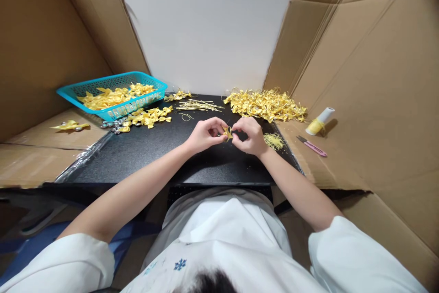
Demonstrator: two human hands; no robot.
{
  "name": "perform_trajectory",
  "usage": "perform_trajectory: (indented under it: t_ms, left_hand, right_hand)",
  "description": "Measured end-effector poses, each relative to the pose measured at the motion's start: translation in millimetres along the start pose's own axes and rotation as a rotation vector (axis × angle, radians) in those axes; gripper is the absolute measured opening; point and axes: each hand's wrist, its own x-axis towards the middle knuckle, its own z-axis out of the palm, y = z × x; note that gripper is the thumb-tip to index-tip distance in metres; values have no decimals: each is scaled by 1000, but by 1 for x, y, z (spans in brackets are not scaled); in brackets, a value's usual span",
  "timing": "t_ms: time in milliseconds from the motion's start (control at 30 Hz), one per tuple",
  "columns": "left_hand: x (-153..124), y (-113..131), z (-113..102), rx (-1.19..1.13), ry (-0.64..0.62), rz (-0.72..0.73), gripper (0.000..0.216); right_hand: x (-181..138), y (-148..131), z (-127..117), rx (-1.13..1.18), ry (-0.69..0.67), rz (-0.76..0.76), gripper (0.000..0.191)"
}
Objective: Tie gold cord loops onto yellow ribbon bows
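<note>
A small yellow ribbon bow (228,133) is pinched between the thumb and fingers of my left hand (208,135), above the black tabletop. My right hand (250,135) is closed in a pinch at the bow's right side. Its fingertips are right beside the bow, and what they grip is too small to make out. A thin loop of cord seems to show at the top of the bow. Beside my right hand lies a tangle of thin yellow cord (273,141). Cut lengths of yellow cord (200,105) lie beyond my left hand.
A turquoise basket (103,114) of yellow bows stands back left, with loose bows (149,117) and silver bells (116,125) before it. A large heap of bows (267,103) lies back right. Pink-handled thread snips (312,146) and a thread cone (319,121) are on cardboard at right. Cardboard walls (384,69) flank the table.
</note>
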Motion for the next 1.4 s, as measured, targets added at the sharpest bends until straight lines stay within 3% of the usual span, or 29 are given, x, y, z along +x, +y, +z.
perform_trajectory:
  t_ms: [300,500,1100,1400]
  left_hand:
    - [-1,1,-1,47,-1,36,26]
    - [0,3,-2,13,-17,37,30]
    - [0,2,-3,-18,-37,60,33]
    - [0,3,-3,-62,-24,46,32]
  right_hand:
    - [4,-6,1,-124,-142,-30,12]
    - [2,0,3,-114,-132,9,11]
    - [1,0,2,-167,-97,-74,9]
    - [1,-1,6,-88,-12,-7,10]
